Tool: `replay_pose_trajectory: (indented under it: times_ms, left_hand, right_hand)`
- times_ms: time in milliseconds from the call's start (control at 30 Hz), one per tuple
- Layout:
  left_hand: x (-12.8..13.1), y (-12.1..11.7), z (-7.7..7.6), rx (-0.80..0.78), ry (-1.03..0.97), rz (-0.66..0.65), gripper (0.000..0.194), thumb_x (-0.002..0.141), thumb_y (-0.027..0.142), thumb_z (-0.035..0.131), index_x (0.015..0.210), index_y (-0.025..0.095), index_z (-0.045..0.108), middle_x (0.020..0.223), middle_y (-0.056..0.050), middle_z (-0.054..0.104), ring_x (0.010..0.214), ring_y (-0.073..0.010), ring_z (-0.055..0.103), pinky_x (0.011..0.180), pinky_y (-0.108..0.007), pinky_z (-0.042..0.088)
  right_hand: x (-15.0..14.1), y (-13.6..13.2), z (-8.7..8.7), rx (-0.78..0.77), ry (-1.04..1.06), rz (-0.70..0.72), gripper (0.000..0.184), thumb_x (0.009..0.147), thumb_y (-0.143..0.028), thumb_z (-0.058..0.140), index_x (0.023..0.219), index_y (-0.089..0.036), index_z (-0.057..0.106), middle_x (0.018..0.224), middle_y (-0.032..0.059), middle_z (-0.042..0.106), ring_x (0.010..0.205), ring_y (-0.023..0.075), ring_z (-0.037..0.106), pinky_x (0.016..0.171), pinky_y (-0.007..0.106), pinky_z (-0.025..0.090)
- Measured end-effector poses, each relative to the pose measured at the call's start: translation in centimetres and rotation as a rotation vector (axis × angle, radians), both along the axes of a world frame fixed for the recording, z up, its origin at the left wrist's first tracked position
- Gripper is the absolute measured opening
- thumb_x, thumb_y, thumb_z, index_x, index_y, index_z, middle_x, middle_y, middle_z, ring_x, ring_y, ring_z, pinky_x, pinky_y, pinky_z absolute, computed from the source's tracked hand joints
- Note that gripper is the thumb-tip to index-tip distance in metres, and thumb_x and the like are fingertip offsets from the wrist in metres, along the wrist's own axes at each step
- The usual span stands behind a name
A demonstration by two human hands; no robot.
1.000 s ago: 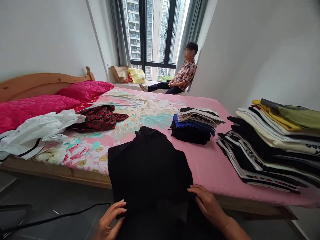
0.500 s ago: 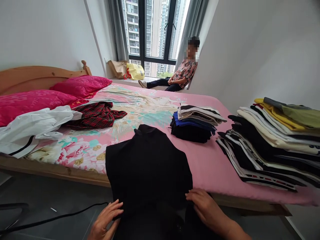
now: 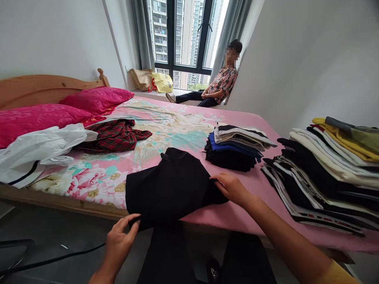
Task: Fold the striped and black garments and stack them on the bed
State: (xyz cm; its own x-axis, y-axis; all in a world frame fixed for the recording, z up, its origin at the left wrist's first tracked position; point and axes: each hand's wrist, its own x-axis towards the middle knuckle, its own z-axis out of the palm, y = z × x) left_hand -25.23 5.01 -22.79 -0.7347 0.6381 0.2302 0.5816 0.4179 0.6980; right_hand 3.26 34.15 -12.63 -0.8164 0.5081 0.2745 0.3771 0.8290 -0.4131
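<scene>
1. Through my head camera I see a bed with a pink floral sheet, a wooden headboard and two magenta pillows at its left end.
2. Beyond it, a seated person leans by the window; a brown paper bag and a yellow bag stand on the sill.
3. A crumpled white garment and a red plaid garment lie at left on the bed; a small folded stack and a taller clothes stack sit at right.
4. The black garment lies at the bed's near edge, between my hands, its collar end pointing away from me.
5. My left hand, low beside the bed edge, pinches its near left corner between thumb and fingers.
6. My right hand reaches across from the lower right, palm down, fingertips gripping its right side.
</scene>
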Motion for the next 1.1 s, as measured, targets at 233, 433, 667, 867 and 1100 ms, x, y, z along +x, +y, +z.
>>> replay_pose_trajectory:
  times_ms: [233, 433, 667, 867, 1100]
  left_hand:
    - [-3.8, 5.3, -0.5, -0.178, -0.246, 0.127, 0.049, 0.068, 0.055, 0.056, 0.102, 0.021, 0.066, 0.089, -0.007, 0.07, 0.087, -0.0254, 0.064, 0.073, -0.033, 0.048]
    - [-3.4, 2.7, -2.7, -0.03, -0.533, 0.18, 0.064, 0.053, 0.058, 0.071, 0.101, 0.017, 0.063, 0.081, -0.009, 0.071, 0.087, -0.0273, 0.066, 0.075, -0.036, 0.051]
    - [-1.6, 2.2, -2.0, 0.065, -0.723, 0.166, 0.06, 0.04, 0.061, 0.077, 0.076, 0.015, 0.065, 0.073, -0.005, 0.068, 0.072, -0.0229, 0.063, 0.066, -0.031, 0.05]
    - [-1.1, 2.1, -1.3, 0.127, -0.7, 0.097, 0.054, 0.046, 0.063, 0.074, 0.067, 0.016, 0.059, 0.06, 0.003, 0.056, 0.061, -0.0135, 0.052, 0.059, -0.023, 0.04]
    - [-0.8, 1.4, -2.3, 0.158, -0.701, 0.069, 0.048, 0.057, 0.06, 0.07, 0.069, 0.016, 0.058, 0.059, 0.004, 0.052, 0.059, -0.0112, 0.047, 0.058, -0.022, 0.036]
  right_hand:
    - [-5.5, 7.1, -4.5, -0.356, 0.038, -0.398, 0.024, 0.084, -0.034, 0.05, 0.101, -0.022, 0.062, 0.089, 0.004, 0.068, 0.083, 0.0194, 0.061, 0.074, 0.03, 0.044]
    - [1.0, 4.7, -7.3, -0.608, 0.099, -0.486, 0.037, 0.087, -0.047, 0.038, 0.09, -0.018, 0.06, 0.084, 0.0031, 0.067, 0.052, 0.0099, 0.053, 0.049, 0.023, 0.042]
    - [3.7, 2.5, -7.9, -0.942, 0.098, -0.508, 0.032, 0.072, -0.03, 0.064, 0.101, -0.017, 0.06, 0.066, -0.0034, 0.058, 0.042, 0.0057, 0.045, 0.036, 0.017, 0.034]
    - [2.9, 2.2, -9.4, -0.969, 0.085, -0.563, 0.032, 0.076, -0.026, 0.06, 0.106, -0.016, 0.056, 0.058, -0.0063, 0.054, 0.035, 0.0081, 0.049, 0.034, 0.02, 0.037]
    - [3.3, 1.8, -10.9, -0.901, 0.056, -0.6, 0.028, 0.079, -0.032, 0.057, 0.102, -0.016, 0.056, 0.067, -0.0015, 0.06, 0.039, 0.009, 0.052, 0.033, 0.02, 0.036]
